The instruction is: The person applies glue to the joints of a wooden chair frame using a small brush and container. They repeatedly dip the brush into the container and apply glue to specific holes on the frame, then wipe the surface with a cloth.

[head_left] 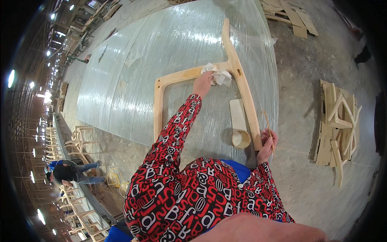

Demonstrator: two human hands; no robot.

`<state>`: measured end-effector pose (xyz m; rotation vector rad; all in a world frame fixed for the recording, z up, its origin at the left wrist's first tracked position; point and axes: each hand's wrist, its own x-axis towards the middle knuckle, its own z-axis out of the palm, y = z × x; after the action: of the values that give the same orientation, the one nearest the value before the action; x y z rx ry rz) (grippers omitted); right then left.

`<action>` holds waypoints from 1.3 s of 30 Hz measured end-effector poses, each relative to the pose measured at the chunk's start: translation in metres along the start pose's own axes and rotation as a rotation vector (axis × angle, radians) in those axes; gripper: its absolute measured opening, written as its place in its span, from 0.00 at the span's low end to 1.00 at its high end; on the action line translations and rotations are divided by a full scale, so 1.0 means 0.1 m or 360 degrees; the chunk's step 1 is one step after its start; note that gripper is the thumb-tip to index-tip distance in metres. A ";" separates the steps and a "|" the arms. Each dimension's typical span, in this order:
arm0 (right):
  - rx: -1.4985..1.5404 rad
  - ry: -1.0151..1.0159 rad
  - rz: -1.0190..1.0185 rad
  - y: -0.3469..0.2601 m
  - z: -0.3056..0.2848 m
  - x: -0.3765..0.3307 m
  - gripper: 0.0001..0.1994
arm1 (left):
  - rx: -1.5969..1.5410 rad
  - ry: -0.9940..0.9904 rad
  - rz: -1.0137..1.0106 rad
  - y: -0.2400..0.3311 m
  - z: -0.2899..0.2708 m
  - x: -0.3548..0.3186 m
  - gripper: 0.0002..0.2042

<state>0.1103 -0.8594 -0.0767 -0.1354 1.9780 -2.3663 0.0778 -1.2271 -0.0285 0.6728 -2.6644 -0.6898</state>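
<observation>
A pale wooden chair side frame (244, 95) lies on a table covered in clear plastic film (129, 80). My left hand (202, 84) is closed on a crumpled white cloth (221, 76), pressed against the frame's crossbar near where it meets the long curved leg. At the lower end of that leg, my right hand (267, 146) pinches a thin wooden stick (267, 123) that points upward. Between the frame's legs stands a small round tub (241, 139) with pale contents. A flat, pale strip (237, 114) lies just beyond the tub.
On the floor to the right, a pallet (324, 133) bears stacked wooden frame parts (342, 115). Flat cardboard pieces (296, 20) lie at the far right. At the left, another person (72, 172) bends by a long line of wooden chairs; a yellow hose (116, 177) is coiled nearby.
</observation>
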 end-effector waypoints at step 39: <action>0.0196 -0.0885 -0.0374 -0.38 1.35 1.15 0.06 | -0.1247 0.0510 -0.0245 -1.64 -0.46 -0.56 0.26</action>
<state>0.0098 -0.9959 -0.0123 -0.9487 1.6154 -2.2272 0.2027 -1.3428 -0.0852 0.6759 -1.8391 -1.4124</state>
